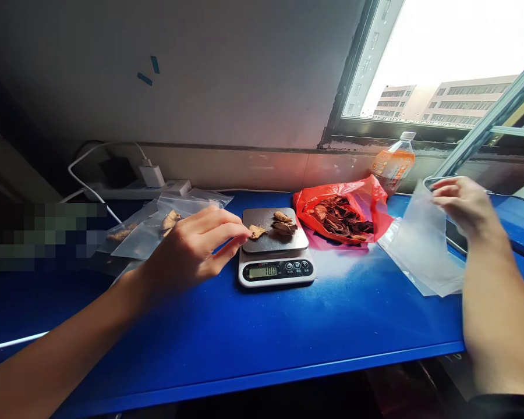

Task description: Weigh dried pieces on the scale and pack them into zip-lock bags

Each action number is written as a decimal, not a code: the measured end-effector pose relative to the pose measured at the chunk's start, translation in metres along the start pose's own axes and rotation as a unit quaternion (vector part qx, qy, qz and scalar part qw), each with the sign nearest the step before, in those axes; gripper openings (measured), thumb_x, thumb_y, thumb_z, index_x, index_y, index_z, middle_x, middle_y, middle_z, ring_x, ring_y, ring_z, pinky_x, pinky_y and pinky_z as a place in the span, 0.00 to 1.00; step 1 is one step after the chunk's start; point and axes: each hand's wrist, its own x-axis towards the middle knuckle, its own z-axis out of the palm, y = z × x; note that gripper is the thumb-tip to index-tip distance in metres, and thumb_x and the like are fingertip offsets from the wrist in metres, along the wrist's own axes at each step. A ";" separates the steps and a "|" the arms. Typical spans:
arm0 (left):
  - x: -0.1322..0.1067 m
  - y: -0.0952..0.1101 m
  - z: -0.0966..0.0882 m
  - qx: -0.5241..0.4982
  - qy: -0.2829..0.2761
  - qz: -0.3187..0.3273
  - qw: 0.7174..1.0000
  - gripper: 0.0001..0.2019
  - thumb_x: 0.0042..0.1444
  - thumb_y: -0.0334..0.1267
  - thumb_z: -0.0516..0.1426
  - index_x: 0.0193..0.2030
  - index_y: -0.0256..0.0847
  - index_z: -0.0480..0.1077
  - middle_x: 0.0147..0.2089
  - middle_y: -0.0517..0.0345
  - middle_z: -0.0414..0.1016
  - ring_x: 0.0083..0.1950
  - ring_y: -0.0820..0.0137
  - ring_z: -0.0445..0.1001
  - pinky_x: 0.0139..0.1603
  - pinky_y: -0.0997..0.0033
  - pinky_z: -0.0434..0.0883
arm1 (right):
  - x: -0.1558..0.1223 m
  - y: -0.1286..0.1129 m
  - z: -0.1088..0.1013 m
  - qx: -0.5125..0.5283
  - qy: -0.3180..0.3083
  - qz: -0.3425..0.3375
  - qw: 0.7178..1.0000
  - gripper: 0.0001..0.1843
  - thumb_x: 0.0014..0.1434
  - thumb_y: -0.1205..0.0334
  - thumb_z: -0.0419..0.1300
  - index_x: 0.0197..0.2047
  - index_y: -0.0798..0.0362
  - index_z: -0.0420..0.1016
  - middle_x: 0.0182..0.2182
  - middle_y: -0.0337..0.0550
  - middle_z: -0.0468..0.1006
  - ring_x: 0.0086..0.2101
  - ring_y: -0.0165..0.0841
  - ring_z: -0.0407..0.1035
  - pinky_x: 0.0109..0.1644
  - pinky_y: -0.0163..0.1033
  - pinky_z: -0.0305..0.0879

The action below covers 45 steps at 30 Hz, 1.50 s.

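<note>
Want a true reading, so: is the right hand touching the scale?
Apart: the head view shows a wide gap, with the red bag between right hand and scale.

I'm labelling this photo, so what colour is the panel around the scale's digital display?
The panel is black, shown best in the head view.

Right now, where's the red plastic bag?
In the head view, the red plastic bag lies just right of the white digital scale, in front of the white-capped plastic bottle.

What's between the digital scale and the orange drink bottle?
The open red plastic bag of dark dried slices lies between the digital scale and the orange drink bottle, as the head view shows.
</note>
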 end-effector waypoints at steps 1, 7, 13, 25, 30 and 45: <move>0.000 0.000 -0.001 -0.001 0.000 0.001 1.000 0.05 0.57 0.27 0.57 0.39 0.37 0.72 0.37 0.54 0.77 0.38 0.69 0.74 0.41 0.68 0.72 | 0.003 0.002 -0.010 0.041 0.018 0.022 0.999 0.08 0.47 0.80 0.61 0.34 0.66 0.73 0.17 0.36 0.70 0.18 0.18 0.63 0.27 0.38 0.56; -0.002 -0.003 -0.002 -0.008 0.006 -0.016 1.000 0.05 0.57 0.29 0.57 0.39 0.40 0.72 0.37 0.55 0.77 0.38 0.68 0.74 0.40 0.66 0.73 | 0.002 -0.009 -0.032 0.315 0.137 0.111 0.933 0.18 0.47 0.83 0.61 0.33 0.51 0.68 0.20 0.33 0.70 0.22 0.23 0.67 0.27 0.40 0.55; -0.001 -0.003 -0.003 -0.018 0.035 -0.006 0.999 0.07 0.56 0.28 0.58 0.40 0.41 0.71 0.36 0.57 0.77 0.37 0.69 0.74 0.39 0.67 0.74 | -0.010 -0.062 -0.029 0.427 0.058 -0.020 0.902 0.24 0.45 0.84 0.63 0.35 0.44 0.66 0.24 0.34 0.68 0.22 0.25 0.65 0.24 0.38 0.55; 0.004 0.000 -0.013 -0.201 0.072 -0.297 0.931 0.06 0.60 0.36 0.55 0.39 0.44 0.74 0.36 0.61 0.77 0.37 0.71 0.76 0.39 0.71 0.74 | -0.154 -0.195 0.052 0.298 -0.303 -0.271 0.864 0.16 0.58 0.75 0.51 0.44 0.46 0.51 0.36 0.38 0.62 0.30 0.25 0.64 0.31 0.35 0.65; 0.007 -0.009 -0.019 -0.304 0.029 -0.341 0.889 0.10 0.64 0.40 0.51 0.43 0.41 0.73 0.34 0.55 0.76 0.35 0.70 0.77 0.36 0.71 0.75 | -0.188 -0.211 0.063 0.293 -0.387 -0.239 0.841 0.15 0.55 0.74 0.50 0.40 0.48 0.48 0.33 0.36 0.61 0.31 0.26 0.63 0.31 0.34 0.64; 0.000 0.007 -0.021 -0.124 -0.279 -0.195 0.932 0.13 0.59 0.38 0.56 0.51 0.47 0.70 0.36 0.63 0.78 0.32 0.71 0.76 0.28 0.77 0.68 | -0.200 -0.211 0.077 0.250 -0.374 -0.150 0.880 0.16 0.44 0.73 0.52 0.38 0.50 0.56 0.24 0.30 0.60 0.22 0.24 0.56 0.25 0.31 0.55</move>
